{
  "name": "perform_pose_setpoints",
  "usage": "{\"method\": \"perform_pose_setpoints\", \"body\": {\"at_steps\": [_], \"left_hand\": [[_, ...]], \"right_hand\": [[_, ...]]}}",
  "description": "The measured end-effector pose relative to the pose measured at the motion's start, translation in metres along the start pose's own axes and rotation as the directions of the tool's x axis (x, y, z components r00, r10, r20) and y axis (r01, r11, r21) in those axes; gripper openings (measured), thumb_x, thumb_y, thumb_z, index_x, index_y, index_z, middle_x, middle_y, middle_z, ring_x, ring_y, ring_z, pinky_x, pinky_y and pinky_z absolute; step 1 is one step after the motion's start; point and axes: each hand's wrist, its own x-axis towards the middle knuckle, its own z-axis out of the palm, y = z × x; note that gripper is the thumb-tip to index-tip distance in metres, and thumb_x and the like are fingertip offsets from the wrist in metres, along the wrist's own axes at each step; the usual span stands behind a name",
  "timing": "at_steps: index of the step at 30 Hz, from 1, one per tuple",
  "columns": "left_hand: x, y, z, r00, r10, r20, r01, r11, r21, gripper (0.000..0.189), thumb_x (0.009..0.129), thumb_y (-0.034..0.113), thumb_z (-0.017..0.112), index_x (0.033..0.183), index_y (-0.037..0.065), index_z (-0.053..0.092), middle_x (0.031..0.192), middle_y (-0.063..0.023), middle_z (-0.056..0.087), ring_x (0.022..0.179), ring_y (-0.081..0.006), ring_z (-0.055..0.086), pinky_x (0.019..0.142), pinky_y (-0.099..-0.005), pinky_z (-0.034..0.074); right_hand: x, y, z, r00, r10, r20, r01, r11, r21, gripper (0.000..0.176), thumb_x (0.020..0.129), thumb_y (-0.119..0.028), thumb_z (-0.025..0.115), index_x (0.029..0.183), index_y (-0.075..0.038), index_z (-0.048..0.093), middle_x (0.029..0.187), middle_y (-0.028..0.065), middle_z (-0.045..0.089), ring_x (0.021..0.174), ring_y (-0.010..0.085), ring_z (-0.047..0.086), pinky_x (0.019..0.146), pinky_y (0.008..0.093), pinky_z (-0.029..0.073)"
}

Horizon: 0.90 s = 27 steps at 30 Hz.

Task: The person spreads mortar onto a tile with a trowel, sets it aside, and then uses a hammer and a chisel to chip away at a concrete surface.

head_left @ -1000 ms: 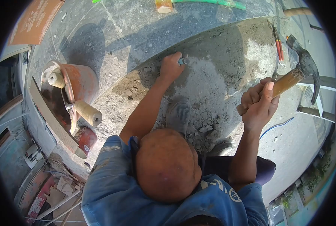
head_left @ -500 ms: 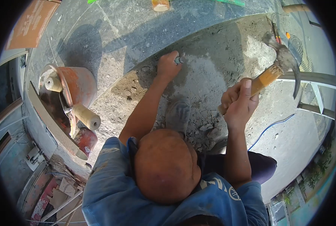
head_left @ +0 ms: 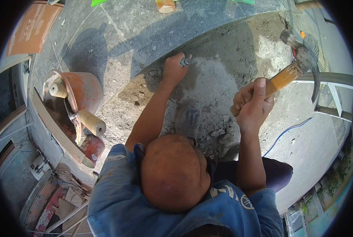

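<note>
Far left: board (head_left: 36,29), pale lines of print across it, too small to read. Then reddish bucket (head_left: 85,91), tan cylinders (head_left: 92,123) at its mouth, red can (head_left: 93,150) just beside. Next, left hand (head_left: 174,69), closed round a rod (head_left: 187,61) over grey ground (head_left: 218,83), near the slab (head_left: 156,43) edge. Rod's exposed end pointing right in view; rest hidden by the fist, so can't call its full axis. Below, shoe (head_left: 188,120) on the ground, rubble (head_left: 220,140) to its right. On blue shirt (head_left: 121,177): white letters and round emblem near right shoulder, partly folded, can't read for sure. Then right hand (head_left: 255,104), wrapped round the hammer (head_left: 286,80) by its wooden handle, thumb up along it. Hammer right of the rod, well apart. Handle axis slanting lower left to upper right, head at top end; striking face toward upper left, claw curving down at right. Lower, right of the forearm: blue wire (head_left: 283,134).
</note>
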Motion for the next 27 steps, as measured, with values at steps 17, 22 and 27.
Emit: {"method": "perform_pose_setpoints", "body": {"at_steps": [17,22,27], "left_hand": [[-0.008,0.006,-0.010,0.999,-0.027,-0.026,0.027,0.999,-0.025,0.031,0.084,0.019,0.070,0.069,0.002,0.049,0.060,-0.0192,0.048,0.057,-0.0411,0.050,0.050,-0.0427,0.039],[-0.009,0.005,-0.012,0.999,-0.017,-0.045,0.015,0.999,-0.048,0.031,0.084,0.018,0.069,0.069,0.001,0.049,0.060,-0.0197,0.049,0.057,-0.0413,0.050,0.050,-0.0434,0.039],[-0.009,0.002,-0.010,0.998,0.016,-0.069,-0.018,0.999,-0.035,0.031,0.083,0.019,0.071,0.069,0.001,0.050,0.062,-0.0203,0.050,0.059,-0.0424,0.050,0.050,-0.0431,0.039]], "right_hand": [[-0.013,0.019,0.005,0.996,0.052,-0.071,-0.039,0.984,0.175,0.037,0.099,-0.031,0.051,0.070,-0.012,0.037,0.053,-0.0044,0.034,0.041,0.0047,0.032,0.036,0.0239,0.028],[-0.047,0.148,-0.024,0.892,0.263,0.366,-0.009,0.823,-0.568,0.032,0.095,-0.030,0.054,0.077,-0.005,0.048,0.057,-0.0003,0.047,0.049,0.0075,0.043,0.045,0.0271,0.037],[-0.033,0.094,-0.022,0.900,0.343,0.269,-0.111,0.776,-0.621,0.029,0.095,-0.026,0.054,0.085,0.002,0.055,0.066,0.0089,0.055,0.058,0.0143,0.050,0.055,0.0330,0.042]]}}
